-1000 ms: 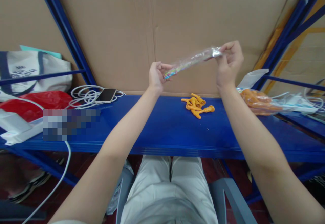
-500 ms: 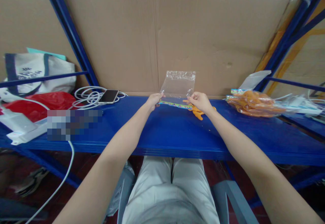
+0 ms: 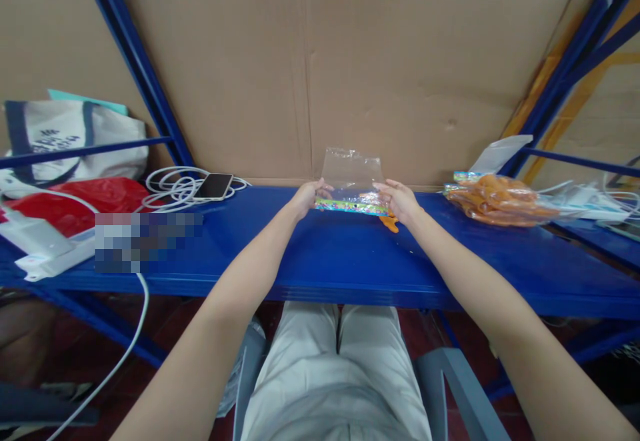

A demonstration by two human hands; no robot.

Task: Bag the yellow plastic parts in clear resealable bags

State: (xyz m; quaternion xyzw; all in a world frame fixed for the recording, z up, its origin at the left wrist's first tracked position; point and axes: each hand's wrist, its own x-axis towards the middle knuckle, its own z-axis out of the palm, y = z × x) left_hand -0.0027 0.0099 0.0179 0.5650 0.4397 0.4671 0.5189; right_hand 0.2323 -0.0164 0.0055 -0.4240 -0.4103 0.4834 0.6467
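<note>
Your left hand point(image 3: 306, 198) and right hand point(image 3: 403, 201) grip a clear, colour-edged rectangular plastic bag point(image 3: 351, 183) between them, apparently to spread it.

Open lane on counter point(image 3: 340, 261) between forearms point(image 3: 250, 254), running up to clear bag point(image 3: 350, 171)! Cardboard point(image 3: 380, 61) walls off back; phone point(image 3: 215, 186), coiled cable point(image 3: 173, 188) crowd left; bulging orange bag point(image 3: 500, 200) blocks right; orange pieces point(image 3: 390, 224) near right fingers point(image 3: 386, 191).

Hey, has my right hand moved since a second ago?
Yes. Your right hand has come down and moved left in the view, nearer the cardboard seam.
</note>
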